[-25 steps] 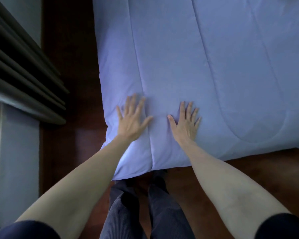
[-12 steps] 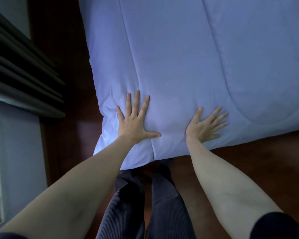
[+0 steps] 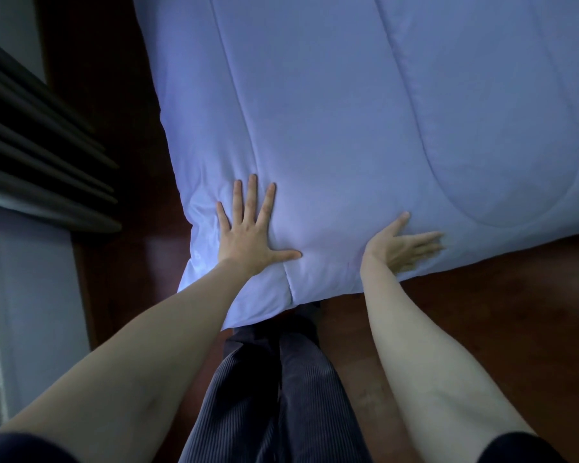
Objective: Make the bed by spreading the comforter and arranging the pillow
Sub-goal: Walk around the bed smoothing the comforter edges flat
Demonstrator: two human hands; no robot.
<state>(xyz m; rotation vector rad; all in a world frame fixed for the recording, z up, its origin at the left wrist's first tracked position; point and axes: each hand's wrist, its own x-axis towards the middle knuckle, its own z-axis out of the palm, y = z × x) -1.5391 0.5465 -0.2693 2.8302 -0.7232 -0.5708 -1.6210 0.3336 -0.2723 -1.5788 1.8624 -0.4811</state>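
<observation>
Nearest cam: dark ribbed trousers (image 3: 274, 396), person standing at the bed's near corner on dark wood floor (image 3: 481, 322). Both forearms bare, reaching fwd onto the comforter (image 3: 364, 111).

L hand (image 3: 248, 235): flat, palm down on comforter near its L edge, fingers spread and pointing away from the person, thumb out to the R. Fabric bunched/wrinkled just L of the hand.

R hand (image 3: 405, 248): open, fingers together-ish, pointing R along the near hem; thumb up toward the far side. Hand lies on the near edge, palm against the fabric. No pinch seen on either hand.

Comforter: pale lavender, spread flat over the bed, covers most of the upper frame. Near corner droops over the edge just above the knees. Long axis can't be told – far end and R side out of frame. Quilt seams run near-to-far, tilted slightly L; one curves round at R.

Far L: grey wall (image 3: 30, 279), dark horizontal slats (image 3: 30, 145)
</observation>
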